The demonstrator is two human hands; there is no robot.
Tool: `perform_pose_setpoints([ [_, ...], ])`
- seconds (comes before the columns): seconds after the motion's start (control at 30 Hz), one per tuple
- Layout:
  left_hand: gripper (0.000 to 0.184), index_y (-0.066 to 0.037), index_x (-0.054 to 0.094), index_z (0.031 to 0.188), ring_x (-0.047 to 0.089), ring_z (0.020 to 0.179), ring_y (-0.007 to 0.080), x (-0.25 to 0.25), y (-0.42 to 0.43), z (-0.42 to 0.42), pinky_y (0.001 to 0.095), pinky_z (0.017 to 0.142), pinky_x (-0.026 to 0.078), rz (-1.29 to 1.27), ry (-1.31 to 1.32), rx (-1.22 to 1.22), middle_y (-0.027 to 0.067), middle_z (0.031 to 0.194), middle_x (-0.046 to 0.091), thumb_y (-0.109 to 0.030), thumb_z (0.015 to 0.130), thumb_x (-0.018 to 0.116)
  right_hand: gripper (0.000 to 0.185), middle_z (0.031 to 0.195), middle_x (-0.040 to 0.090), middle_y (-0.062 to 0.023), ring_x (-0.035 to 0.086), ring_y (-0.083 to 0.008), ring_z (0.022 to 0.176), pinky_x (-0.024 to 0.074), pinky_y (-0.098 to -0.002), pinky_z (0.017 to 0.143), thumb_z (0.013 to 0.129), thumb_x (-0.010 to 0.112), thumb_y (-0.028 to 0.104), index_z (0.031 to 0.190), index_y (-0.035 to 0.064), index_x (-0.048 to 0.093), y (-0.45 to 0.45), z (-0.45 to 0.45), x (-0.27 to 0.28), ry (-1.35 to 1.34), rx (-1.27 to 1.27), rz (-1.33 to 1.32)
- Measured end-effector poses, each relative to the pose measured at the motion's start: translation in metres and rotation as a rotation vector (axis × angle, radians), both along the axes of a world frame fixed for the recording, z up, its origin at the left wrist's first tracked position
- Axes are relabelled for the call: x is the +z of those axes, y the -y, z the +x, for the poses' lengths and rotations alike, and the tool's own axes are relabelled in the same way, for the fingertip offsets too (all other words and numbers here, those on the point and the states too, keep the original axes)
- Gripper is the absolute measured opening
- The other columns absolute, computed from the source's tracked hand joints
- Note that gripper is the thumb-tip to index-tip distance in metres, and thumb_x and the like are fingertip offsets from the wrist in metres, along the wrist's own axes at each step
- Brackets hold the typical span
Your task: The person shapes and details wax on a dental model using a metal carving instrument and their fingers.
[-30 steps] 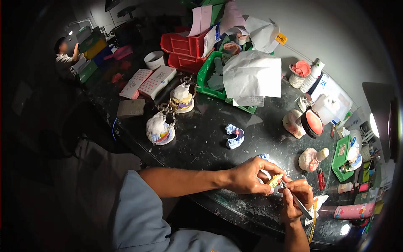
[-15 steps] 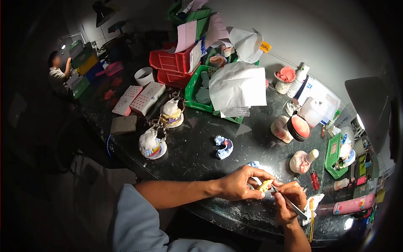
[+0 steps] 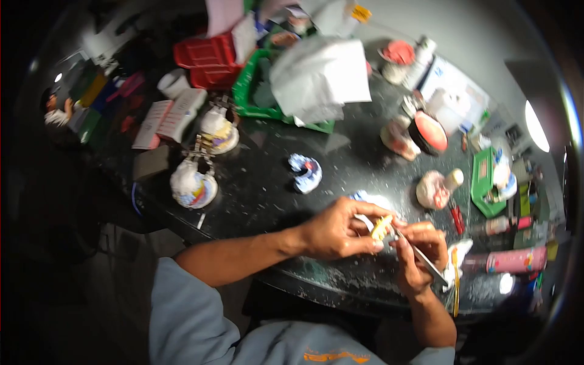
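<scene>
Between the thumb and fingers of my left hand (image 3: 337, 231) is a small yellow dental wax piece (image 3: 381, 227) with tooth-like bumps. My right hand (image 3: 420, 258) grips a slim metal wax knife (image 3: 431, 266); its tip meets or nearly meets the piece's right end, and fingers hide part of the contact. Beyond my left fingers, a bluish piece (image 3: 360, 195) is partly covered. Farther up lies a blue-and-white dental arch model (image 3: 311, 175). Right of my right hand, a yellow-handled tool (image 3: 455, 277) rests on a crumpled white tissue (image 3: 460, 250).
Two plaster models on articulators (image 3: 193, 185) stand at left near small boxes (image 3: 181, 114). A green tray (image 3: 248, 109) under paper and red bins (image 3: 210, 58) are behind. At right are a round pink-topped pot (image 3: 431, 132), a plaster lump (image 3: 433, 190) and a pink bottle (image 3: 517, 260).
The camera view has shifted, so the bench items appear higher and mostly farther left. Both hands keep their hold on the wax piece and knife, with little change between them.
</scene>
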State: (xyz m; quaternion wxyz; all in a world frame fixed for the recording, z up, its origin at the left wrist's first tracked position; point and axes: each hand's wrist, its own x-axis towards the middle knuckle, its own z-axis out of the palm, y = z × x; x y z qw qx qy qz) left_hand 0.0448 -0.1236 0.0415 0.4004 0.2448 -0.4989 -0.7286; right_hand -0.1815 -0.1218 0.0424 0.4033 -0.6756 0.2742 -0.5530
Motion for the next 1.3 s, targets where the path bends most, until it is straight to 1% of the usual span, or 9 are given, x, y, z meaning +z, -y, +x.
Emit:
perform_pose_setpoints([
  [0.1,0.058,0.002,0.056,0.148,0.068,0.118,0.0161,0.008,-0.001,0.004,0.0304,0.097,0.058,-0.005,0.184,0.038,0.0118,0.134,0.067,0.003,0.093,0.076,0.023,0.097,0.071,-0.0223,0.075,-0.0298,0.095,0.0592,-0.0357,0.086,0.085,0.073,-0.016,0.099,-0.0039,0.061,-0.001,0.0,-0.002,-0.031,-0.036,-0.044],
  [0.23,0.059,0.001,0.058,0.148,0.068,0.111,0.0126,0.007,-0.001,0.005,0.0253,0.089,0.057,-0.097,0.216,0.064,0.01,0.126,0.068,0.007,0.092,0.074,0.023,0.094,0.074,-0.0213,0.078,-0.0322,0.096,0.064,-0.0397,0.084,0.084,0.077,-0.014,0.095,-0.0016,0.06,0.003,-0.003,0.0,-0.093,-0.049,-0.176],
  [0.3,0.057,0.004,0.057,0.148,0.066,0.101,0.0091,0.008,-0.002,0.003,0.0238,0.083,0.056,-0.046,0.201,0.089,0.0121,0.126,0.068,0.008,0.093,0.072,0.024,0.093,0.073,-0.0202,0.079,-0.0347,0.097,0.0649,-0.0409,0.084,0.083,0.079,-0.014,0.091,-0.001,0.06,0.002,-0.009,-0.003,-0.094,-0.073,-0.185],
  [0.4,0.056,0.006,0.056,0.148,0.068,0.101,0.0105,0.01,-0.003,0.001,0.0242,0.085,0.057,-0.031,0.227,0.113,0.0158,0.129,0.068,0.009,0.094,0.071,0.026,0.089,0.072,-0.0188,0.079,-0.0356,0.095,0.0659,-0.0414,0.08,0.081,0.081,-0.014,0.088,-0.0008,0.06,0.006,-0.005,-0.001,-0.083,-0.054,-0.191],
  [0.6,0.06,0.007,0.051,0.151,0.07,0.108,0.0154,0.007,-0.004,0.0,0.028,0.092,0.061,-0.009,0.21,0.073,0.0169,0.13,0.068,0.009,0.095,0.072,0.026,0.086,0.072,-0.0187,0.08,-0.0342,0.093,0.0667,-0.0402,0.078,0.079,0.08,-0.014,0.084,-0.0009,0.059,0.008,-0.005,-0.003,-0.085,-0.03,-0.178],
  [0.7,0.06,0.006,0.055,0.148,0.07,0.106,0.0134,0.004,-0.005,-0.002,0.0249,0.086,0.063,0.064,0.147,0.056,0.0165,0.13,0.067,0.005,0.092,0.075,0.025,0.084,0.071,-0.0182,0.079,-0.0298,0.086,0.0676,-0.0429,0.08,0.079,0.08,-0.014,0.084,-0.001,0.059,0.01,-0.004,-0.004,-0.079,-0.028,-0.186],
  [0.9,0.057,0.006,0.057,0.147,0.071,0.106,0.0137,0.004,-0.004,-0.001,0.0254,0.086,0.063,0.027,0.175,0.072,0.0178,0.132,0.066,0.004,0.093,0.074,0.024,0.082,0.07,-0.0148,0.072,-0.0192,0.071,0.0683,-0.0471,0.085,0.079,0.08,-0.014,0.082,-0.0011,0.061,0.01,-0.003,-0.004,-0.09,-0.024,-0.185],
  [1.0,0.058,0.008,0.052,0.15,0.07,0.109,0.0164,0.006,-0.003,0.001,0.0271,0.09,0.061,-0.013,0.214,0.041,0.015,0.128,0.065,0.011,0.094,0.071,0.024,0.08,0.068,-0.013,0.073,-0.0187,0.072,0.068,-0.0474,0.086,0.078,0.08,-0.015,0.082,-0.0008,0.062,0.009,-0.004,-0.003,-0.123,-0.018,-0.184],
  [1.3,0.057,0.008,0.055,0.148,0.071,0.105,0.0174,0.006,-0.003,0.002,0.025,0.086,0.064,-0.039,0.222,0.052,0.0156,0.127,0.064,0.012,0.093,0.07,0.024,0.081,0.067,-0.0125,0.073,-0.0191,0.073,0.0674,-0.0481,0.089,0.078,0.081,-0.016,0.084,-0.0009,0.062,0.011,-0.006,-0.003,-0.162,0.012,-0.23],
])
